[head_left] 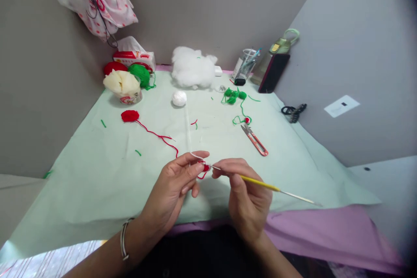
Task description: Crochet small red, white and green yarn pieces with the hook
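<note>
My left hand (pixel 176 182) pinches a small red and white crochet piece (pixel 206 167) between thumb and fingers. White yarn (pixel 188 128) runs over the left index finger from a white yarn ball (pixel 179 98) farther back. In my right hand (pixel 246 200) is a crochet hook (pixel 260 182) with a yellow handle, held like a pen. Its thin metal tip meets the edge of the crochet piece; whether a loop sits on it is too small to tell. A red crocheted oval (pixel 130 116) lies to the left, its red yarn tail trailing toward my left hand.
Orange-handled thread snips (pixel 255 140) lie right of centre, beside green crocheted pieces (pixel 232 96). At the back stand white stuffing (pixel 193 67), a cup of pens (pixel 245 65), a bottle (pixel 276 52) and a leaning phone (pixel 274 74). A paper-lined tub (pixel 125 89) and tissue box (pixel 137 58) stand back left.
</note>
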Demonstrator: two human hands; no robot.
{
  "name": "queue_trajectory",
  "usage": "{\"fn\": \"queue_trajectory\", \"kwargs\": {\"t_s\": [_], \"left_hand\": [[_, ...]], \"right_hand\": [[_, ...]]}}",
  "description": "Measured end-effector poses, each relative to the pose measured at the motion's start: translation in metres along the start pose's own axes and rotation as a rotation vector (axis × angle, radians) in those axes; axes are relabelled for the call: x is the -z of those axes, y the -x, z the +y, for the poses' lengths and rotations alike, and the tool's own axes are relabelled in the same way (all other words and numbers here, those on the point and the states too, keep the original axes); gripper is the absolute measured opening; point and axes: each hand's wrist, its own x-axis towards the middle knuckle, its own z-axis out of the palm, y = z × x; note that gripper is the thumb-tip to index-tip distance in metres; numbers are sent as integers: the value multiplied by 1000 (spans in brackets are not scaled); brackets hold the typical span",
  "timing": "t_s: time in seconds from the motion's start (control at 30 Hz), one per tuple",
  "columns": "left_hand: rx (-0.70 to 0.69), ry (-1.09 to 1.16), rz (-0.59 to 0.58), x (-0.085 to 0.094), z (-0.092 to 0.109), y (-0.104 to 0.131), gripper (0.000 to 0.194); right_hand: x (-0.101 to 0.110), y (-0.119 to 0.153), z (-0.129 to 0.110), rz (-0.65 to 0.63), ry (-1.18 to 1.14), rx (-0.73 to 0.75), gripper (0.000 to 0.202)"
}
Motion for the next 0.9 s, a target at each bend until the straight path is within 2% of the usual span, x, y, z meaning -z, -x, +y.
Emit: {"fn": "queue_trajectory", "kwargs": {"t_s": [0.13, 0.53, 0.6, 0.67, 0.77, 0.9], "left_hand": [[-3, -3, 17, 0, 0, 0, 12], [14, -2, -46, 1, -2, 1, 10], [18, -23, -56, 1, -1, 2, 21], [26, -46, -62, 0, 0, 2, 40], [36, -67, -66, -1, 2, 3, 62], [45, -73, -82, -1, 4, 3, 67]], "right_hand": [[-1, 1, 2, 42, -66, -60, 23], [-3, 0, 3, 65, -33, -51, 23], [-4, 0, 4, 42, -25, -36, 21], [-4, -1, 6, 30, -49, -45, 20], [-4, -4, 7, 37, -157, -121, 20], [-4, -11, 8, 20, -385, -248, 18]]}}
